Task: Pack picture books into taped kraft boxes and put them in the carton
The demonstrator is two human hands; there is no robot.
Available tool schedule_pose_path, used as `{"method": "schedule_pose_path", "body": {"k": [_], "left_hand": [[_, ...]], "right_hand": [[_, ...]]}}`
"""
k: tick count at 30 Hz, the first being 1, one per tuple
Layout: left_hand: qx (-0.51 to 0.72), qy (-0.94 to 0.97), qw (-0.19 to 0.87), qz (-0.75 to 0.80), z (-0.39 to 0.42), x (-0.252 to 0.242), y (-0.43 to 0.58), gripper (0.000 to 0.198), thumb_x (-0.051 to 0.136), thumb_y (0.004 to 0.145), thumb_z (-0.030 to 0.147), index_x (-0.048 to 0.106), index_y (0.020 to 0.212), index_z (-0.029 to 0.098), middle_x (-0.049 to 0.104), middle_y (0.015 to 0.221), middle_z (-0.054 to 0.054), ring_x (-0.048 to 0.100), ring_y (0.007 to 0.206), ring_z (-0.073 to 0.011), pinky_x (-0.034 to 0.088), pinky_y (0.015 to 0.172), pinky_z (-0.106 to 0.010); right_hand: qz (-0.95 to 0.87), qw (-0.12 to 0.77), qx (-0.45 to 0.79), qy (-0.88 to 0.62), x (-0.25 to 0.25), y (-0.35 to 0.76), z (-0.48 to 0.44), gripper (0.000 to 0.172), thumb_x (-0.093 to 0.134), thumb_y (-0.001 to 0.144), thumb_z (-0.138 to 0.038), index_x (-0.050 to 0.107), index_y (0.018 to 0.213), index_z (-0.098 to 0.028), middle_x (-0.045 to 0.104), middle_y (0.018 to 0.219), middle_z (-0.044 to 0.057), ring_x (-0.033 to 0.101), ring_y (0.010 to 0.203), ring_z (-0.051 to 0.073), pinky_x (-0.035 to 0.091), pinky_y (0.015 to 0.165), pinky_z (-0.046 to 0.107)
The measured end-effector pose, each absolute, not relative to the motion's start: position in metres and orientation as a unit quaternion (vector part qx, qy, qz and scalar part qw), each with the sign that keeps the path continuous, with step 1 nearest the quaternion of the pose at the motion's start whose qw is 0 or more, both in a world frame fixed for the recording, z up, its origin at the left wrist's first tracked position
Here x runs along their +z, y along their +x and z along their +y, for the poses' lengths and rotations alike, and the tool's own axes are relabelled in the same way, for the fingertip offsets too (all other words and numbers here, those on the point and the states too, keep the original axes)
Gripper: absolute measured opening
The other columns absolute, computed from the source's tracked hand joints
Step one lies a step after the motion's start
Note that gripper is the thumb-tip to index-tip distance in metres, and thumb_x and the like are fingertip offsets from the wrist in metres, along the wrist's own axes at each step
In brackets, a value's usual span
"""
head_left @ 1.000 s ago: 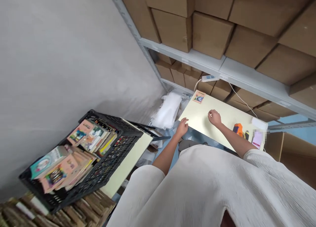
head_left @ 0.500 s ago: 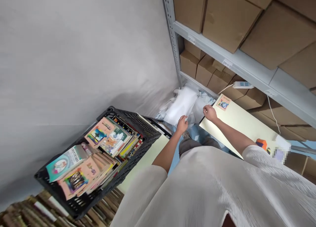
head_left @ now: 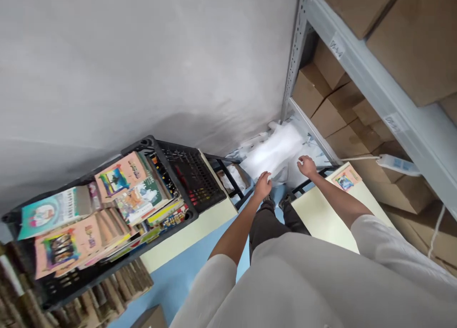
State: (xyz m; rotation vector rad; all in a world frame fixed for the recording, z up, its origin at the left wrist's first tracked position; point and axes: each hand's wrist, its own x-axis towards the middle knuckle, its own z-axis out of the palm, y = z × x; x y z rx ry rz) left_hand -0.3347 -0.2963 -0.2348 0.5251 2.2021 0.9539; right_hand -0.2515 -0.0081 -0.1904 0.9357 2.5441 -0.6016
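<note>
My left hand [head_left: 263, 185] hangs in the air above the floor, fingers loosely stretched, holding nothing that I can see. Beside it to the right, my right hand [head_left: 307, 167] is also empty, its fingers apart and slightly bent. A pink book [head_left: 344, 177] with a colourful picture lies at the corner of the cream tabletop [head_left: 317, 209], close to my right wrist but apart from it. On my left stands a black plastic crate [head_left: 194, 214] filled with books, among them a teal-covered book [head_left: 53, 209] on top.
White plastic wrapping [head_left: 273, 149] lies heaped on the floor ahead by the wall. Grey metal shelving [head_left: 378, 99] with cardboard boxes [head_left: 342, 123] rises at right, with a white power strip [head_left: 398, 164]. A row of worn books [head_left: 117, 290] sits at lower left.
My view has turned right and shifted, so the crate and shelving appear elsewhere in the picture. My right hand is farther from the pink book; both hands remain empty.
</note>
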Motion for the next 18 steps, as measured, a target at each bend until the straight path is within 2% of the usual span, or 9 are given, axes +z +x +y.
{"method": "schedule_pose_path", "body": {"k": [7, 10, 18], "left_hand": [[0.398, 0.149, 0.318, 0.848, -0.258, -0.341, -0.359, 0.054, 0.060, 0.094, 0.014, 0.068, 0.146, 0.023, 0.064, 0.159, -0.013, 0.053, 0.157, -0.0341, 0.040, 0.137, -0.055], [0.398, 0.150, 0.310, 0.850, -0.237, -0.389, -0.371, 0.052, 0.060, 0.095, 0.014, 0.068, 0.146, 0.020, 0.062, 0.161, -0.015, 0.052, 0.158, -0.0353, 0.039, 0.137, -0.056], [0.408, 0.164, 0.303, 0.846, -0.220, -0.494, -0.376, 0.053, 0.063, 0.096, 0.013, 0.067, 0.148, 0.022, 0.063, 0.160, -0.014, 0.053, 0.156, -0.0351, 0.039, 0.137, -0.060]], "right_hand": [[0.900, 0.196, -0.221, 0.322, -0.312, -0.318, 0.030, 0.033, 0.059, 0.104, -0.033, 0.072, 0.133, -0.021, 0.072, 0.134, 0.015, 0.063, 0.123, 0.033, 0.050, 0.104, 0.042], [0.900, 0.195, -0.216, 0.325, -0.366, -0.346, 0.039, 0.034, 0.057, 0.107, -0.038, 0.071, 0.133, -0.022, 0.071, 0.135, 0.016, 0.062, 0.125, 0.034, 0.050, 0.105, 0.044], [0.891, 0.224, -0.157, 0.363, -0.494, -0.392, 0.058, 0.045, 0.064, 0.103, -0.040, 0.064, 0.142, -0.016, 0.063, 0.145, 0.026, 0.055, 0.137, 0.042, 0.043, 0.113, 0.054]]}}
